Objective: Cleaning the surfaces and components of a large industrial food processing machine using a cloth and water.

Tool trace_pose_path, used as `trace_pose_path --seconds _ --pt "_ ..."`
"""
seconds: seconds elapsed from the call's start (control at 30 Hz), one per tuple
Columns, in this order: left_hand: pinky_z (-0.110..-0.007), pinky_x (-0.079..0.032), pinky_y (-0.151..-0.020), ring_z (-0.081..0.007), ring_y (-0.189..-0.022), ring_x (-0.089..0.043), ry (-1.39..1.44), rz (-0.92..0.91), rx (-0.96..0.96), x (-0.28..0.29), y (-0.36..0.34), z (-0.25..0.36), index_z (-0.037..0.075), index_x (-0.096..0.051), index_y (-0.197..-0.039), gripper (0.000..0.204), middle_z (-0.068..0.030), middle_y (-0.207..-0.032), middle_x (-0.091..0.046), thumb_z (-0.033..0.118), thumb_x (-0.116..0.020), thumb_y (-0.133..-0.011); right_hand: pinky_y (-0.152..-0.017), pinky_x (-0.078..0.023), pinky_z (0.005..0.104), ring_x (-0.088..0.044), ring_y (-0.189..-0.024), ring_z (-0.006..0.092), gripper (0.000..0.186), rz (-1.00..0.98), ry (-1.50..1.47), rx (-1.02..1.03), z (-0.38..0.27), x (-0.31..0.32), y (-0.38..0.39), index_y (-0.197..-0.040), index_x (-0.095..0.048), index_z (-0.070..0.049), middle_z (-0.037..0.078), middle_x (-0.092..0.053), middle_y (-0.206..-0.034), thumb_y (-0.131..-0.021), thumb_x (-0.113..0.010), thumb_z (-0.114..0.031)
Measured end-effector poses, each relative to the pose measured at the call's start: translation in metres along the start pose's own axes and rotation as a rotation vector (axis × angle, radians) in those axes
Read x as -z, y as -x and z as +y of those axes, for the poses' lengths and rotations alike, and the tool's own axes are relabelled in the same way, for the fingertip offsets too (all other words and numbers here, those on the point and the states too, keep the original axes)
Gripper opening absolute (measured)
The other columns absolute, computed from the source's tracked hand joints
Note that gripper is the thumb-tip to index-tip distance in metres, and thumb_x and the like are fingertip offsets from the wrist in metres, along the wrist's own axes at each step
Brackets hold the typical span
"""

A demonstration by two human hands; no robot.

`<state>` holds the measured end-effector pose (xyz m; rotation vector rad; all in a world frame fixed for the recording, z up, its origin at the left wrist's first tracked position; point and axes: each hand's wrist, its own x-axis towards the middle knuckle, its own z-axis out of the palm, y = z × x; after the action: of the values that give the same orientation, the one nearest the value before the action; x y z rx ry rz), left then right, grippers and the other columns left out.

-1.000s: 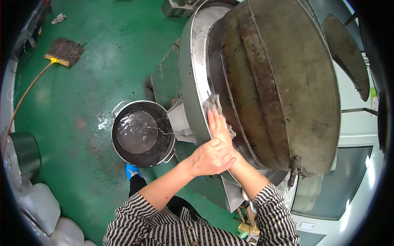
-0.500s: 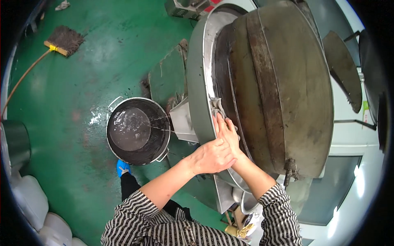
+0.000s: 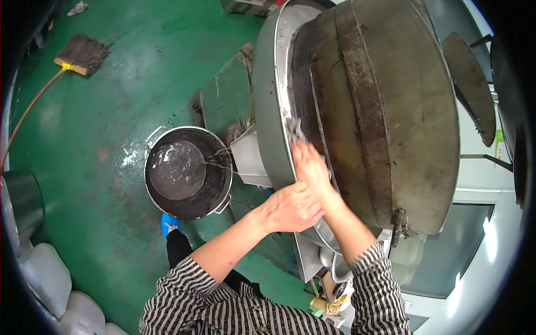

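Observation:
My right hand (image 3: 309,167) presses a grey rag (image 3: 296,127) into the shiny metal channel (image 3: 285,70) between the curved outer rim and a large, stained dark metal drum (image 3: 413,128). Its fingers are around the rag, slightly blurred. My left hand (image 3: 293,206) is closed round my right wrist. To the left, a large pot (image 3: 218,184) with two handles stands on the floor under a metal spout (image 3: 248,151), with thin streams of liquid running into it and dark, rippled water inside.
A mop (image 3: 81,56) with a wooden handle lies at upper left on the wet green floor (image 3: 100,212). A steel container (image 3: 22,201) and white plastic jugs (image 3: 44,273) line the left. My blue-covered foot (image 3: 169,223) is beside the pot. Assorted items (image 3: 335,301) are at lower right.
The view has shifted a little. My right hand and the rag have shifted slightly along the channel, my left hand still round the wrist. The streams into the pot show more clearly.

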<state>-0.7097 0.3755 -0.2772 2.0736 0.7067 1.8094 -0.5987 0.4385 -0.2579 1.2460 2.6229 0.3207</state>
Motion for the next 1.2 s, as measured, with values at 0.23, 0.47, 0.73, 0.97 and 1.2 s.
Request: trace_pose_path --seconds 0.23,0.47,0.73,0.97,1.2 --pt "-0.029 -0.036 -0.06 -0.0163 -0.061 -0.048 -0.007 -0.031 -0.027 -0.002 -0.009 0.004 0.008 -0.052 -0.062 0.015 -0.0019 -0.061 -0.048 0.016 -0.062 -0.07 -0.093 -0.04 0.0405 -0.048 -0.106 0.0389 0.039 0.194 -0.064 -0.059 0.01 -0.003 -0.035 -0.116 -0.044 0.008 0.026 -0.047 -0.119 -0.078 -0.043 -0.003" --pt "-0.029 -0.036 -0.062 -0.0169 -0.061 -0.048 -0.034 -0.124 -0.017 0.006 -0.01 0.0 0.007 -0.054 -0.064 0.012 -0.0022 -0.063 -0.05 0.015 -0.063 -0.069 -0.096 -0.037 0.0417 -0.044 -0.113 0.037 0.051 0.163 -0.111 -0.105 -0.003 -0.012 -0.012 -0.123 -0.04 0.005 0.027 -0.042 -0.123 -0.074 -0.051 -0.006" --pt "-0.04 -0.041 -0.081 -0.0274 -0.084 -0.053 0.066 -0.221 0.076 0.026 0.001 0.016 0.003 -0.056 -0.087 0.025 -0.0116 -0.09 -0.056 0.017 -0.065 -0.069 -0.091 -0.043 0.0394 -0.049 -0.111 0.0355 0.047 -0.049 -0.669 -0.134 0.011 0.035 0.149 -0.123 -0.046 -0.003 0.019 -0.047 -0.123 -0.076 -0.05 0.0" --pt "-0.037 -0.045 -0.074 -0.0297 -0.084 -0.055 0.055 -0.437 0.725 0.12 0.116 0.061 0.002 -0.052 -0.099 0.029 -0.0143 -0.097 -0.053 0.008 -0.063 -0.073 -0.1 -0.035 0.0403 -0.035 -0.123 0.036 0.064 -0.219 -0.677 -0.24 0.023 0.038 0.183 -0.134 -0.03 -0.003 0.023 -0.029 -0.137 -0.077 -0.059 -0.008" --pt "-0.033 -0.047 -0.066 -0.0244 -0.07 -0.058 -0.106 -0.351 1.056 0.152 0.154 0.078 0.001 -0.05 -0.098 0.022 -0.0114 -0.08 -0.057 0.003 -0.059 -0.078 -0.104 -0.03 0.0413 -0.031 -0.126 0.0372 0.074 -0.062 -0.642 -0.241 -0.005 0.005 0.097 -0.136 -0.023 -0.002 0.024 -0.025 -0.138 -0.072 -0.06 -0.003"
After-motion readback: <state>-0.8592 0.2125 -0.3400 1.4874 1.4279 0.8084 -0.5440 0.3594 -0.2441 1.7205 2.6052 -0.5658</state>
